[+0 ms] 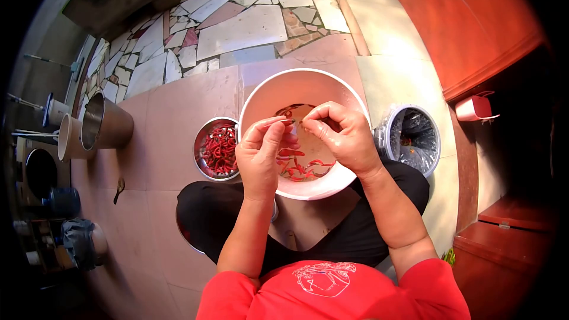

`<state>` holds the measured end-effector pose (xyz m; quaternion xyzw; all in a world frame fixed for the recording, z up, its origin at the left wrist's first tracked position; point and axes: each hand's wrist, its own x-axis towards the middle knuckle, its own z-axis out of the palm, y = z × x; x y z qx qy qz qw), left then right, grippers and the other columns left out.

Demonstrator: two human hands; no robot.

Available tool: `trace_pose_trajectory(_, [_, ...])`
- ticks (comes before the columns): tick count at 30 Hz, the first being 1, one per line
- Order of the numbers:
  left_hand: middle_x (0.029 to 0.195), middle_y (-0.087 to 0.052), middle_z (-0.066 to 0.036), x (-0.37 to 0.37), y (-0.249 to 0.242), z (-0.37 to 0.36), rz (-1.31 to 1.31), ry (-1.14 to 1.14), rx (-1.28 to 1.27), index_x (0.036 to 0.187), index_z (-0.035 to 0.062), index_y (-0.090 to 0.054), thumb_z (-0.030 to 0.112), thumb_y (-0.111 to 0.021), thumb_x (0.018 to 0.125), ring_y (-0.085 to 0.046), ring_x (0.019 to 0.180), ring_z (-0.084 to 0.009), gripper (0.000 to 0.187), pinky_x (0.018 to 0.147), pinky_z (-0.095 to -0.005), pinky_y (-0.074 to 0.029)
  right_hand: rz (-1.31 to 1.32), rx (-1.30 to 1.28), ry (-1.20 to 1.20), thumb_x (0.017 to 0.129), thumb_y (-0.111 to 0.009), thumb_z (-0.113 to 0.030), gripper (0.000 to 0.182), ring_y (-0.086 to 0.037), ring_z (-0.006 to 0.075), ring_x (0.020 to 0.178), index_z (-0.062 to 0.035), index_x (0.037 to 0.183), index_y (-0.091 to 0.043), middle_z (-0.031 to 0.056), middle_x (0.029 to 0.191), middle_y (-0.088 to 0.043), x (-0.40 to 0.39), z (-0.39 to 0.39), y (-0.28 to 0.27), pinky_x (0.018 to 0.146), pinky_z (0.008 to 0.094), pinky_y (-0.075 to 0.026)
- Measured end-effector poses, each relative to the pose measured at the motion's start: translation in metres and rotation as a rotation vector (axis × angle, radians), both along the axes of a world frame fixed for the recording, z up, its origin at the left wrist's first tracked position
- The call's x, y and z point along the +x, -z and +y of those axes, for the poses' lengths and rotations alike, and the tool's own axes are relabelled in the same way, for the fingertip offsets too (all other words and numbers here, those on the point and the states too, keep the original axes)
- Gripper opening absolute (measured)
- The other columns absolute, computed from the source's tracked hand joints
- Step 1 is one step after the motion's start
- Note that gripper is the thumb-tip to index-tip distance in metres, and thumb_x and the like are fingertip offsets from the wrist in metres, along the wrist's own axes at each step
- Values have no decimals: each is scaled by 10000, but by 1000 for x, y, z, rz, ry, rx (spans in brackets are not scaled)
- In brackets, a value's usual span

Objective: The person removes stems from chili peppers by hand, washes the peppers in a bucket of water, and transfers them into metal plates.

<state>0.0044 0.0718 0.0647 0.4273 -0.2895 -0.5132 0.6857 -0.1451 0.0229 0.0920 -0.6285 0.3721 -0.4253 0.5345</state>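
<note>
Okay, both hands are over the white basin (347, 181), close together with a small gap between the fingertips. Left hand (261, 153) is clamped on a red pepper (288, 122) — thumb and index finger, tip end pointing toward the other hand. Right hand (347, 136) has thumb and index finger pinched together; can't tell whether anything is between them.

Basin sits on the tiled floor (178, 98), in front of the seated person, black-trousered legs (204, 213) folded around its near side. More red peppers (305, 172) lie inside it, bunched toward the near side, below the hands.

Metal bowl (199, 163) is just left of the basin, with a pile of red peppers (219, 149) in it. Bin (437, 153) with a clear plastic liner stands to the right, near the right knee; some small bits inside, too small to identify. Farther left on the floor — a small dark object (120, 189), a tall metal pot (115, 124) and a pale bucket (70, 137) beside it.
</note>
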Motion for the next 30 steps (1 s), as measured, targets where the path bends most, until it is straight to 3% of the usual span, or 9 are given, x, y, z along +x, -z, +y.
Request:
trace_pose_trajectory(4, [846, -661, -89, -4, 2, -4, 75, 53, 15, 997, -10, -631, 137, -605, 899, -637, 728, -127, 178, 610, -265, -557, -80, 121, 20, 862, -631, -58, 85, -568, 52, 788, 10, 914, -630, 7, 832, -628, -20, -2, 4, 701, 192, -467])
trace_pose_trajectory(9, [867, -654, -85, -33, 4, -4, -216, 0, -65, 1020, -28, -622, 49, -635, 864, -632, 731, -124, 175, 661, -241, -531, -143, 164, 25, 857, -634, -49, 87, -573, 58, 806, 15, 915, -619, 11, 837, -614, -25, 6, 8, 741, 214, -484])
trace_pose_trajectory(14, [864, -648, -87, -45, 9, -2, -282, -1, -121, 1020, -43, -614, 21, -619, 867, -631, 747, -128, 166, 671, -248, -527, 18, 50, 74, 857, -623, -37, 90, -591, 77, 789, 12, 929, -600, 18, 824, -609, -37, 7, 8, 724, 222, -492])
trace_pose_trajectory(17, [868, -643, -90, -46, 12, -3, -105, 99, -56, 1019, -33, -612, 85, -612, 886, -629, 721, -137, 178, 651, -259, -531, 11, 38, -3, 872, -599, -41, 83, -592, 86, 749, 11, 934, -580, 16, 806, -595, -45, 6, 8, 685, 221, -494])
trace_pose_trajectory(19, [865, -635, -91, -44, 17, -7, 387, 301, 101, 1012, -8, -610, 168, -606, 898, -618, 682, -151, 210, 617, -275, -531, -417, 437, -161, 893, -570, -60, 70, -544, 64, 652, -1, 932, -565, 16, 790, -583, -47, 5, 9, 579, 200, -446])
trace_pose_trajectory(21, [864, -626, -93, -44, 27, -13, 517, 311, 148, 1002, 15, -607, 211, -608, 894, -613, 690, -165, 224, 602, -277, -530, -592, 491, -125, 899, -559, -73, 70, -403, 22, 547, -21, 947, -561, 1, 772, -566, -55, 1, 23, 488, 161, -287])
trace_pose_trajectory(23, [853, -620, -92, -42, 35, -16, 676, 237, 265, 998, 20, -604, 211, -611, 891, -611, 729, -166, 219, 610, -270, -532, -341, 348, 134, 881, -583, -67, 73, -448, 27, 576, -20, 937, -590, -13, 765, -574, -82, -7, 10, 513, 165, -337])
trace_pose_trajectory(26, [898, -629, -110, -38, 36, -16, 786, 320, 260, 997, 27, -610, 226, -618, 886, -606, 743, -165, 228, 629, -270, -538, 604, -175, 588, 813, -601, -54, 110, -551, 105, 653, 32, 878, -625, 52, 714, -608, -143, -26, 16, 622, 241, -455])
trace_pose_trajectory(30, [921, -641, -119, -39, 36, -16, 907, 364, 268, 977, 29, -605, 187, -559, 912, -630, 708, -162, 177, 609, -262, -566, 1011, -5, 583, 821, -604, -100, 166, -567, 135, 653, 33, 915, -637, 67, 724, -612, -213, -32, 57, 625, 259, -459])
